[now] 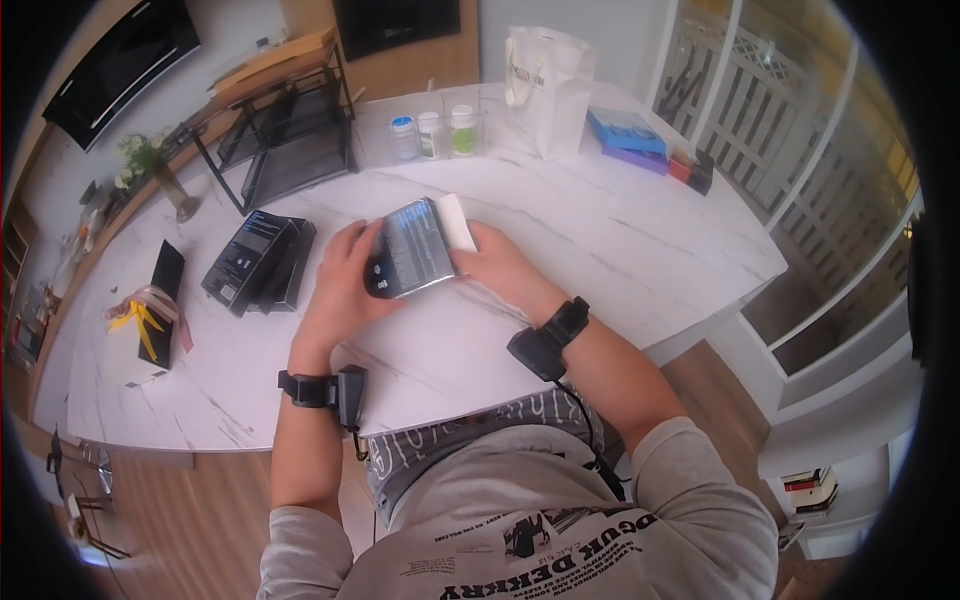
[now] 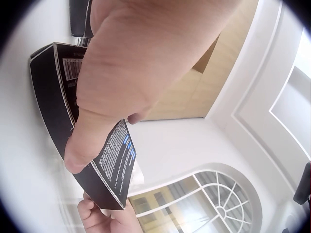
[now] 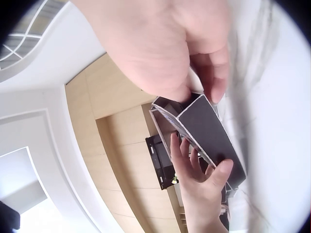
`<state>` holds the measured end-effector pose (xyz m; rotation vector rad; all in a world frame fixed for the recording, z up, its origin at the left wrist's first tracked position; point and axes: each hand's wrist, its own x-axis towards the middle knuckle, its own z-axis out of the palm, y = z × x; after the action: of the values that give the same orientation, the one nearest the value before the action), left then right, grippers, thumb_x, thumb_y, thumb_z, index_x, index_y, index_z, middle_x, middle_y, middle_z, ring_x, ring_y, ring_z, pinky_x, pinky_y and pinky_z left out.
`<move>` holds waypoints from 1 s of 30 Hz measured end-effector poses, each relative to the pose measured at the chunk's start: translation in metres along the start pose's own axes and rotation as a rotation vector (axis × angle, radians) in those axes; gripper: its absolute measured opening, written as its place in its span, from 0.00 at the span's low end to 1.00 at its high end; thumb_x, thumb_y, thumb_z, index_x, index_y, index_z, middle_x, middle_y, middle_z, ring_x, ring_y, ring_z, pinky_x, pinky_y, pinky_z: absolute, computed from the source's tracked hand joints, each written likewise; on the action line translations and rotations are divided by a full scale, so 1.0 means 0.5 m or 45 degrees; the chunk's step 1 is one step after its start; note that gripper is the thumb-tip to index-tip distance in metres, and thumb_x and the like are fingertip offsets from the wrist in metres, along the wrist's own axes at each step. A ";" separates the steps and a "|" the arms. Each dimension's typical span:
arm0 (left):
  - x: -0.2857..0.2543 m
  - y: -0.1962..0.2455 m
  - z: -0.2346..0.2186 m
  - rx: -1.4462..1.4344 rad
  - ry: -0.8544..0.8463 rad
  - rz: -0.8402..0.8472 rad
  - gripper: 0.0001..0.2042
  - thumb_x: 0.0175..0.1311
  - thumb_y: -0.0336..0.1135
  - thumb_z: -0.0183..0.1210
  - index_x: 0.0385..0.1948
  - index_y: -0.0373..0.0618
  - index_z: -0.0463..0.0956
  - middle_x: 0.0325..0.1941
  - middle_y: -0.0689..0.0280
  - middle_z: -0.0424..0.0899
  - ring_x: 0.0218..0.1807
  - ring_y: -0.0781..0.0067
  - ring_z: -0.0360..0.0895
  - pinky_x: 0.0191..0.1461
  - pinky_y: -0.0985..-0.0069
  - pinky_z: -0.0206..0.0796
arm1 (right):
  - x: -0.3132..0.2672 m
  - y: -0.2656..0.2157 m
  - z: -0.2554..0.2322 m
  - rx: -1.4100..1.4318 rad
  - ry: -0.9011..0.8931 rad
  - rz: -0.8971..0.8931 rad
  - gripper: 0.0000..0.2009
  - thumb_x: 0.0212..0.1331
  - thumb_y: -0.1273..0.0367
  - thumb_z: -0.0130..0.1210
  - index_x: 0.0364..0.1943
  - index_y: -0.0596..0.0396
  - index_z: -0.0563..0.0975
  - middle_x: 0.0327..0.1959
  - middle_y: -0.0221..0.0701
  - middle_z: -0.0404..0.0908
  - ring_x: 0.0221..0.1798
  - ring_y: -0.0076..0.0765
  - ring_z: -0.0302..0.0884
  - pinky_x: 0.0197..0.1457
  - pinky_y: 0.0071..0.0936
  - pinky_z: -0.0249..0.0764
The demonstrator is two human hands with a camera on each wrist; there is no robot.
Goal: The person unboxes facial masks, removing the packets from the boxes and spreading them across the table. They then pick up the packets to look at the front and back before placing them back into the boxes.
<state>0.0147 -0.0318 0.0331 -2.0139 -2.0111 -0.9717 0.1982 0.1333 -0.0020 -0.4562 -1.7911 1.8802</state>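
Observation:
A thin black box point(image 1: 412, 250) with printed text on its face is held over the near side of the marble-patterned table. My left hand point(image 1: 345, 275) grips it by its left end, the thumb along the narrow side, as the left wrist view shows on the box point(image 2: 104, 182). At the other end, a white flap point(image 1: 457, 222) sticks out. My right hand point(image 1: 495, 262) pinches this flap. In the right wrist view the box point(image 3: 209, 131) is open at that end, and the right thumb reaches in at the opening. The box's contents are hidden.
More black boxes point(image 1: 258, 262) lie stacked to the left, beside a white-and-black box with a ribbon point(image 1: 148, 325). Several bottles point(image 1: 430, 137), a white paper bag point(image 1: 550, 95), a blue box point(image 1: 625, 130) and a black rack point(image 1: 285, 140) stand farther back.

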 end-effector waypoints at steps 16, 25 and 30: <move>-0.002 -0.008 0.002 -0.012 -0.027 -0.003 0.53 0.28 0.30 0.78 0.69 0.43 0.60 0.68 0.52 0.64 0.69 0.49 0.64 0.72 0.63 0.59 | -0.011 -0.012 -0.012 -0.157 -0.138 0.106 0.15 0.61 0.73 0.55 0.51 0.61 0.76 0.43 0.33 0.81 0.40 0.23 0.78 0.44 0.20 0.75; -0.001 0.004 0.006 0.074 -0.035 0.004 0.53 0.28 0.31 0.78 0.69 0.44 0.61 0.69 0.51 0.64 0.69 0.47 0.63 0.72 0.62 0.59 | 0.001 0.018 -0.014 -0.255 0.035 -0.029 0.14 0.63 0.68 0.56 0.49 0.62 0.76 0.40 0.32 0.82 0.38 0.26 0.79 0.39 0.23 0.76; -0.003 0.001 0.007 0.033 -0.023 0.007 0.53 0.27 0.31 0.78 0.68 0.44 0.62 0.69 0.51 0.64 0.69 0.47 0.63 0.72 0.62 0.59 | 0.002 0.010 -0.008 -0.141 0.053 0.026 0.14 0.63 0.68 0.56 0.50 0.62 0.77 0.41 0.33 0.82 0.40 0.26 0.79 0.41 0.25 0.76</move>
<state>0.0166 -0.0313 0.0299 -2.0214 -2.0157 -0.9248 0.1990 0.1368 -0.0072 -0.5515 -1.8761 1.7782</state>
